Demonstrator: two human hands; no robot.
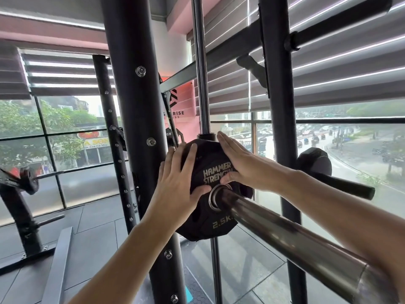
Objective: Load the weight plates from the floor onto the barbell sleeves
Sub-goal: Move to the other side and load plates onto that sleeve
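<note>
Black weight plate [213, 189], lettered HAMMER STRENGTH and 2.5 KG in gold, standing upright, threaded on the shiny steel barbell sleeve [291, 235], far up its length, steel-ringed hole snug round it.

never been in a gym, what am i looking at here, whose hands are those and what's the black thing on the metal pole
This one picture comes from a camera worn on a person's head, looking forward and down, so the two bare arms reaching in are that person's own.

The shiny pole running from the lower right toward the middle is the barbell sleeve, the thick end of a lifting bar where weights slide on. The black disc on it is a weight plate, printed "Hammer Strength" and "2.5 K"; the sleeve passes through its centre hole.

The left hand and the right hand both lie flat on the plate's face with fingers straight. They press on it and do not grip it.

The black upright post with bolts is part of the rack's frame. Behind it are windows with blinds, and a street outside.
</note>
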